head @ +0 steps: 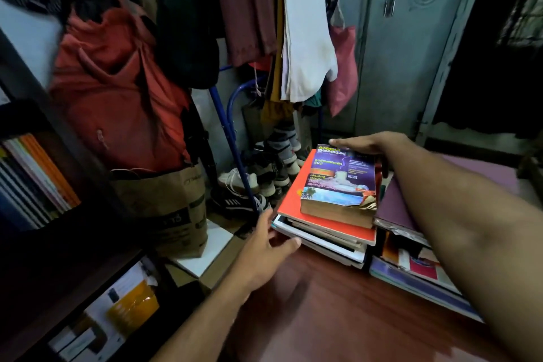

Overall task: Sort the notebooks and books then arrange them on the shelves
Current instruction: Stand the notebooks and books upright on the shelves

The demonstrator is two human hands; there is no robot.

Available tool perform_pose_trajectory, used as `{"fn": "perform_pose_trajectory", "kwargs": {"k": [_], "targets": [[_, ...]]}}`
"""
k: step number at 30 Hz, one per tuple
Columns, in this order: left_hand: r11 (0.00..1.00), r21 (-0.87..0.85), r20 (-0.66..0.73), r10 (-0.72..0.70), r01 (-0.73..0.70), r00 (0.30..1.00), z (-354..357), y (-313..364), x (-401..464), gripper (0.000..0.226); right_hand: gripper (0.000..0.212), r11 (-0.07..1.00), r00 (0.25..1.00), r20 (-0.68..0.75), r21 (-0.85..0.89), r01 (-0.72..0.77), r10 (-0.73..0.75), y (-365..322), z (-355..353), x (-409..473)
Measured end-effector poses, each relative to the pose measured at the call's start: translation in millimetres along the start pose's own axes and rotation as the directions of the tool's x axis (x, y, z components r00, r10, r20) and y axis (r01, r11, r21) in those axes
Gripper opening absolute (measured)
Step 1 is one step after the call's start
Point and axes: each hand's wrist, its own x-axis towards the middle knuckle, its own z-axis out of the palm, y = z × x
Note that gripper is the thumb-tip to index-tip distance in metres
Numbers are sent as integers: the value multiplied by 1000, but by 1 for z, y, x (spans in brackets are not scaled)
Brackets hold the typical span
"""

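Right of centre in the frame: stack of books (323, 232) on a wooden table (338, 317), thick paperback (338, 182) uppermost. Likely heavy, loose, prone to sliding; best clamped from both ends. Right hand (361, 145) flat on the paperback's far edge; left hand (267, 247), fingers spread, touching the lower near corner.

1. A reddish-brown wooden worktop (338, 317) carries two stacks of books side by side at its far edge.
2. The left stack (323, 239) sits at the worktop's corner, a white-covered book at the bottom.
3. The right stack (417, 270) lies just beside it (a pale blue cover lowest).
4. A dark shelf (58, 214) at left holds upright notebooks (32, 182).
5. The floor (217, 241) bears a brown paper bag (173, 209) and shoes (249, 185).
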Motion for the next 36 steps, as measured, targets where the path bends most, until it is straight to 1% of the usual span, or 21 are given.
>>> {"fn": "perform_pose_trajectory", "kwargs": {"k": [2, 4, 5, 6, 7, 9, 10, 12, 13, 15, 16, 19, 22, 23, 25, 27, 30, 33, 35, 36], "targets": [[997, 74, 14, -13, 12, 1000, 4, 3, 14, 111, 91, 999, 999, 40, 32, -27, 25, 5, 2, 12], [987, 157, -26, -33, 36, 999, 5, 7, 22, 121, 100, 996, 998, 56, 81, -36, 32, 11, 3, 27], [983, 176, -53, -52, 60, 997, 5, 9, 26, 123, 106, 994, 998, 63, 101, -32, 26, 15, 1, 37], [978, 188, -71, -76, 88, 995, 5, 11, 31, 121, 114, 994, 997, 69, 103, -39, 32, 19, -2, 47], [970, 212, -80, -101, 116, 992, 4, 15, 33, 116, 118, 994, 996, 79, 99, -41, 34, 20, -2, 52], [952, 266, -84, -132, 150, 988, -1, 17, 38, 102, 119, 995, 997, 67, 94, -41, 35, 21, -3, 56], [947, 286, -83, -132, 150, 988, -2, 18, 39, 90, 118, 995, 997, 63, 92, -44, 38, 21, -3, 53], [940, 325, -87, -82, 106, 993, -1, 18, 34, 58, 117, 996, 997, 64, 82, -45, 40, 19, -1, 46], [932, 355, -94, -48, 79, 994, 0, 15, 30, 49, 113, 996, 997, 63, 77, -38, 33, 15, 1, 41], [911, 411, -102, 15, 28, 995, 4, 11, 25, 48, 103, 998, 998, 43, 49, -37, 35, 10, 3, 29], [909, 417, -112, 28, 21, 993, 5, 10, 22, 50, 102, 999, 999, 26, 36, -41, 40, 8, 5, 24], [935, 353, -163, 29, 31, 986, 7, 8, 12, 54, 111, 998, 998, 22, -1, -61, 61, 5, 11, 11], [967, 246, -182, -27, 72, 983, 2, 2, 2, 67, 108, 998, 998, 36, -35, -53, 54, 1, 21, 2], [970, 238, -170, -15, 56, 985, -3, -1, -2, 63, 105, 998, 998, 35, -51, -44, 46, -1, 27, -5], [970, 241, -157, 13, 26, 988, -13, -9, -11, 43, 105, 996, 998, 50, -77, -35, 39, -4, 36, -17], [972, 235, -130, 5, 26, 992, -23, -18, -22, 38, 105, 995, 995, 88, -100, -29, 38, -10, 47, -33], [963, 270, -115, 11, 20, 993, -39, -26, -41, 38, 93, 993, 990, 139, -122, -7, 24, -21, 66, -57], [963, 266, -69, -13, 32, 997, -57, -38, -69, 44, 96, 992, 987, 158, -122, 12, 8, -26, 90, -78], [967, 249, -75, -37, 55, 996, -64, -40, -88, 45, 101, 993, 986, 164, -122, 0, 20, -27, 104, -90], [970, 238, -100, -32, 56, 994, -64, -39, -100, 45, 98, 994, 988, 152, -113, -7, 24, -28, 113, -98]]}}
